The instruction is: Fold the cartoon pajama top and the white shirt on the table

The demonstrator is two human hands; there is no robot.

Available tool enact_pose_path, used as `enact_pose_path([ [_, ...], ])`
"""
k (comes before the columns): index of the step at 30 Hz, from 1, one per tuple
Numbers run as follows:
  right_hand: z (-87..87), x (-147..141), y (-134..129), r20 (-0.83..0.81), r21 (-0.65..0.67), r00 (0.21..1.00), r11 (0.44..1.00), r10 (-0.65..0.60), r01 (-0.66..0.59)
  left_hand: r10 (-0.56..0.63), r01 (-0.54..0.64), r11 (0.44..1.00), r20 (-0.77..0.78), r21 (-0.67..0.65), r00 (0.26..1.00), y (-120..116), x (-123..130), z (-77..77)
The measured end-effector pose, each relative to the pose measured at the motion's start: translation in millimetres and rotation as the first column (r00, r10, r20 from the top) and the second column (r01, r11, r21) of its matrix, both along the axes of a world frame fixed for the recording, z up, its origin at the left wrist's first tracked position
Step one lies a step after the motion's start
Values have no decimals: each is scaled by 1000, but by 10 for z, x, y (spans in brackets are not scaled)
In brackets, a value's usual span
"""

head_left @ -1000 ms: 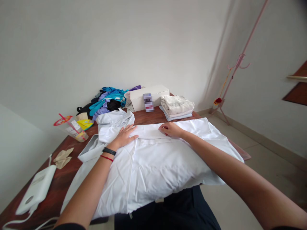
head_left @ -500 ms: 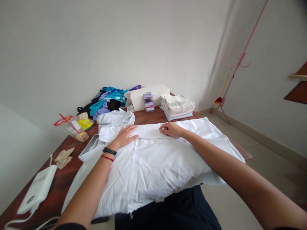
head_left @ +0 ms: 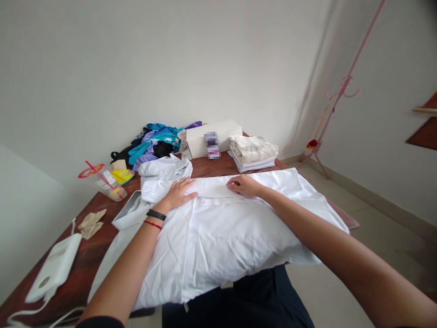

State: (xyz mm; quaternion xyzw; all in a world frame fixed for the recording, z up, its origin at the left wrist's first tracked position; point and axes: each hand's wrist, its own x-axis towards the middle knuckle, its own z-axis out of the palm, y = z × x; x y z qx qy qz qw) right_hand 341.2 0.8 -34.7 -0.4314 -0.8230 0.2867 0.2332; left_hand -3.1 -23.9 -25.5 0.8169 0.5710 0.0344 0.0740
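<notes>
A white button-up shirt (head_left: 235,232) lies spread across the table, its near edge hanging over the front. A strip with buttons runs across it near the far side, and the collar is at the left. My left hand (head_left: 179,191) lies flat on the shirt, fingers spread, at the left part of the button strip. Farther right, my right hand (head_left: 245,185) rests on the same strip with its fingers curled inward. Whether cloth is pinched under those fingers is hidden.
Behind the shirt stand a white box (head_left: 198,143) and a folded clothes stack (head_left: 254,152). A heap of coloured clothes (head_left: 155,141) lies back left. Left are a drink cup (head_left: 108,182) with straw, a beige cloth (head_left: 91,223) and a white corded device (head_left: 54,269).
Both hands and the shirt stay in place. Only the camera view has shifted very slightly.
</notes>
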Motion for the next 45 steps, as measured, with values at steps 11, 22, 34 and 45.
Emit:
enact_pose_path([
  [11, 3, 9, 2, -6, -17, 1000, 1000, 15, -16, 1, -1, 1000, 3, 0, 1000, 6, -2, -9],
  [22, -18, 14, 4, -10, -34, 1000, 999, 16, -17, 0, 0, 1000, 18, -10, 1000, -12, 0, -3],
  [34, -71, -9, 10, 39, -21, 999, 1000, -3, 3, 35, -36, 999, 84, 18, 996, 43, -36, -120],
  [45, 358, -432, -227, 595, 157, 802, 986, -53, -52, 22, -29, 997, 109, 67, 994, 50, -67, -190],
])
